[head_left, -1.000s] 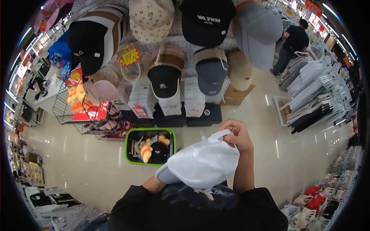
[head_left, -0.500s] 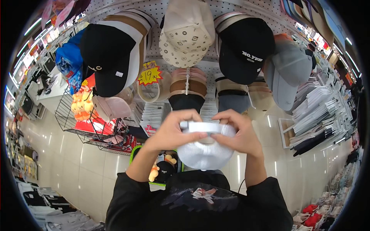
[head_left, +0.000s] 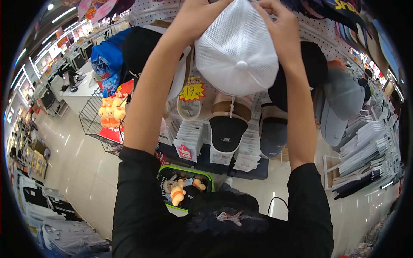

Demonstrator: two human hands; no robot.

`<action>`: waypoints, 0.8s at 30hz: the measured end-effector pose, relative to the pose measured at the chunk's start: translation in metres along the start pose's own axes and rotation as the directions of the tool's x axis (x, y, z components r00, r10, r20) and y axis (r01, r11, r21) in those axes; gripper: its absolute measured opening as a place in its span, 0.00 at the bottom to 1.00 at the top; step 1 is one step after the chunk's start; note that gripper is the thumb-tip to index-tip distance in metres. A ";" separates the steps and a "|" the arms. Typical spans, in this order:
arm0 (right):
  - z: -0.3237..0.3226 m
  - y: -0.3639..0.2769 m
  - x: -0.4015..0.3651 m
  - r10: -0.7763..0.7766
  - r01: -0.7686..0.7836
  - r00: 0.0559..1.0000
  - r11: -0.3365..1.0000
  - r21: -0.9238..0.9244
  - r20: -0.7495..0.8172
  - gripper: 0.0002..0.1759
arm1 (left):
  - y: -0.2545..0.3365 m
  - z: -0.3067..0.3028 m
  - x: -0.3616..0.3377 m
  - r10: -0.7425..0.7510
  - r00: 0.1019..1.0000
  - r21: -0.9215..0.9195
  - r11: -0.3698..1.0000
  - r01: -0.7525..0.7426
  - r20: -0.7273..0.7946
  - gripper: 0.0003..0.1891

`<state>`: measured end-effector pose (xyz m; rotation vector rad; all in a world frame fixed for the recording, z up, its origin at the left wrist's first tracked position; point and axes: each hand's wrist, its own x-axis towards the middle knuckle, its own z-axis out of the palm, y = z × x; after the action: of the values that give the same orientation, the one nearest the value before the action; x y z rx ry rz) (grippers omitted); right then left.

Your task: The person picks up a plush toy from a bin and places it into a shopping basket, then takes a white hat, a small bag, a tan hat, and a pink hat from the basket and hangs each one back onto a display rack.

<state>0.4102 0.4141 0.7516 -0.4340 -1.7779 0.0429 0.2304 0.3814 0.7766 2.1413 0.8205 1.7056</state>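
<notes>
Both my arms reach up, holding a white mesh baseball cap (head_left: pixel 238 51) at the top of the view. Its crown and round top button face me; the brim is hidden. My left hand (head_left: pixel 200 17) is closed on the cap's left edge, its fingertips cut off by the frame. On the opposite edge, the curled fingers of my right hand (head_left: pixel 279 28) grip the cap. Behind it is the pegboard display, with a black cap (head_left: pixel 137 49) to the left and another black cap (head_left: pixel 314 64) to the right. The cream patterned cap is hidden from sight.
Visors and a black cap (head_left: pixel 228 134) hang below, near a yellow price tag (head_left: pixel 192 91). A wire basket (head_left: pixel 92 120) with plush toys is at left. A green-rimmed shopping basket (head_left: pixel 211 182) stands on the floor. Grey caps (head_left: pixel 344 96) and hanging clothes (head_left: pixel 365 155) are at right.
My hands have lifted the white cap from chest height up to the display wall. The cap has turned so its crown faces me, and the view has shifted slightly.
</notes>
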 end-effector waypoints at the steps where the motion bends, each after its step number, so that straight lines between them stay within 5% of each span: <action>1: 0.006 0.013 0.008 -0.013 0.013 1.000 1.000 0.003 -0.007 0.16 | -0.009 0.000 0.008 -0.059 0.997 0.012 0.998 0.059 -0.044 0.11; 3: 0.023 0.053 0.006 -0.015 -0.001 0.999 0.954 -0.299 -0.049 0.23 | -0.050 0.003 0.006 -0.002 0.998 0.042 0.999 0.004 -0.055 0.17; 4: 0.029 0.064 0.001 -0.013 -0.004 0.998 0.952 -0.307 -0.054 0.23 | -0.079 0.004 0.011 -0.046 0.999 0.032 0.998 0.046 0.011 0.20; 6: 0.040 0.074 -0.011 0.157 -0.174 0.983 0.962 -0.209 -0.096 0.28 | -0.092 0.018 0.003 -0.049 0.999 -0.026 0.998 0.048 -0.022 0.21; 12: 0.034 0.101 -0.043 0.227 -0.238 0.961 0.970 -0.053 -0.160 0.30 | -0.118 0.027 -0.011 -0.144 0.981 -0.328 0.940 0.096 -0.127 0.20; 13: 0.035 0.107 -0.054 0.244 -0.256 0.956 0.965 -0.056 -0.165 0.30 | -0.119 0.023 -0.019 -0.199 0.969 -0.203 0.965 0.167 -0.149 0.19; 15: 0.039 0.116 -0.075 0.402 -0.339 0.909 0.870 0.359 -0.115 0.29 | -0.138 0.018 -0.032 -0.287 0.948 -0.219 0.942 0.254 -0.138 0.19; 24: 0.045 0.119 -0.090 0.510 -0.454 0.860 0.792 0.408 -0.034 0.23 | -0.161 0.026 -0.054 -0.404 0.878 -0.425 0.863 0.273 -0.256 0.18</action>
<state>0.4165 0.5054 0.6259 -0.5771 -1.4277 0.7035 0.2071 0.4817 0.6384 1.3740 0.8171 1.8725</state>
